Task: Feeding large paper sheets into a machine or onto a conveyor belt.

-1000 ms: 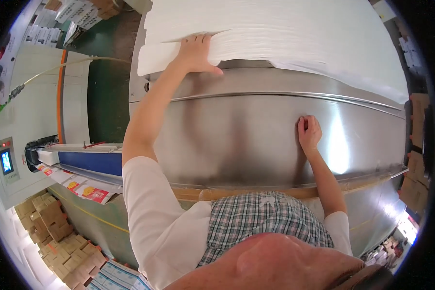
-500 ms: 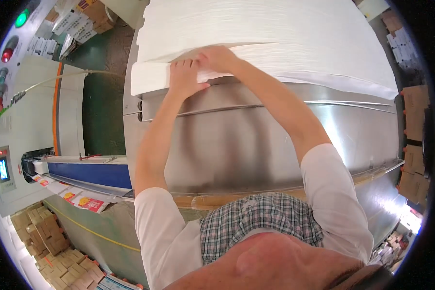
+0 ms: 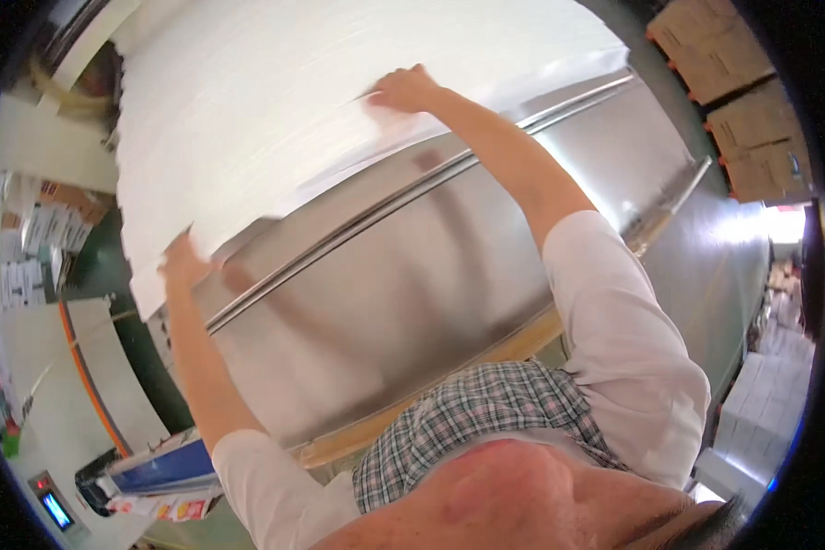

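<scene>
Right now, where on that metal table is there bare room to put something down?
The steel table is bare between the paper stack's near edge and the table's front edge. The far half is crowded: the stack covers it, with the left hand and right hand on its edge.

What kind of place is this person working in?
Probably a print shop or paper-finishing workshop: both hands grip a big stack of white sheets on a steel machine table, with cardboard boxes stacked nearby.

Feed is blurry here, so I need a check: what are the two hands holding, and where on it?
Both grip the white paper stack at its near edge: the left hand at the left corner, the right hand further along.
</scene>
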A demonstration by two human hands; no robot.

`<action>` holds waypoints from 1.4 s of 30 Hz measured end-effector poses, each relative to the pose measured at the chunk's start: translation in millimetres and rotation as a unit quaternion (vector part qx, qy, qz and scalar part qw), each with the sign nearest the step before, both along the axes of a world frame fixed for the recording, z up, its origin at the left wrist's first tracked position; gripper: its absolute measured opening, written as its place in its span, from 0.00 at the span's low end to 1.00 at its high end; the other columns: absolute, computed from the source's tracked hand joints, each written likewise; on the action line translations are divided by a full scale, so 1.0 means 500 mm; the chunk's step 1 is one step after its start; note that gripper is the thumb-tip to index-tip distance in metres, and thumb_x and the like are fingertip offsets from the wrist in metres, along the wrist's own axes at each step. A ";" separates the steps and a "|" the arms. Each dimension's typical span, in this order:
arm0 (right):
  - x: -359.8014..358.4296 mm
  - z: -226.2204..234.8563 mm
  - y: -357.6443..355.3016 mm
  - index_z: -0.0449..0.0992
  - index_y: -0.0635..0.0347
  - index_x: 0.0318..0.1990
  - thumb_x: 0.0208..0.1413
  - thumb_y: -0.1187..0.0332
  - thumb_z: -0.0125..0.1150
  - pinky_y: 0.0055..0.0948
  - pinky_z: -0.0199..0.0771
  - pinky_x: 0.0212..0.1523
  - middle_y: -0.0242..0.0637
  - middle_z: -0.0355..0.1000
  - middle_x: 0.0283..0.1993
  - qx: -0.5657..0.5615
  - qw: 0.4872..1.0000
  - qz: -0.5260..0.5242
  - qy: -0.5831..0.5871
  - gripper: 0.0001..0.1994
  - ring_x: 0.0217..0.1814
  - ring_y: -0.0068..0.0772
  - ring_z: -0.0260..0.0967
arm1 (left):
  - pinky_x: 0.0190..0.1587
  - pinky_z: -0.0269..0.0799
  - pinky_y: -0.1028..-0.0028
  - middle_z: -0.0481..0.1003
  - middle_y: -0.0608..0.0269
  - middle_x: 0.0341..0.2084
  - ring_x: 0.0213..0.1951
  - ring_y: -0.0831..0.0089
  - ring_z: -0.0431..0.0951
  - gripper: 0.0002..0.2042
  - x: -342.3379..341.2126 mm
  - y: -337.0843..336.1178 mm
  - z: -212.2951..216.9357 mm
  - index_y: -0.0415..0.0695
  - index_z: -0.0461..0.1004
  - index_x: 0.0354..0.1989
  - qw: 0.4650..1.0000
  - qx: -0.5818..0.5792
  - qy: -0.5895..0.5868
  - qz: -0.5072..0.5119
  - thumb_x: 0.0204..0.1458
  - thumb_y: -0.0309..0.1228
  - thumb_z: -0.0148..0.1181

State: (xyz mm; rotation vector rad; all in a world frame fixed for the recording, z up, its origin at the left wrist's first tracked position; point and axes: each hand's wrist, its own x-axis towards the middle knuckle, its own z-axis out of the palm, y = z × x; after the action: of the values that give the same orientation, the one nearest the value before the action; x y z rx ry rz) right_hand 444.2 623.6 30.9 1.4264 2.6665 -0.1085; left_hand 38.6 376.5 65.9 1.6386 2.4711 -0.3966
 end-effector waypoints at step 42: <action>1.052 0.274 0.365 0.61 0.43 0.53 0.38 0.73 0.60 0.47 0.55 0.56 0.38 0.60 0.56 0.306 0.948 -0.071 0.046 0.30 0.63 0.46 0.49 | 0.53 0.59 0.60 0.65 0.49 0.49 0.50 0.50 0.64 0.33 -0.201 -0.192 0.189 0.41 0.63 0.51 0.928 0.345 0.116 -0.081 0.29 0.26 0.67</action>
State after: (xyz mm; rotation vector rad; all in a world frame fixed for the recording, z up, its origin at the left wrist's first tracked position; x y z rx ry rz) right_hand 970.3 806.3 167.7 1.8037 2.7993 0.7184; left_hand -61.9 280.8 160.5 2.1568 2.8576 0.3378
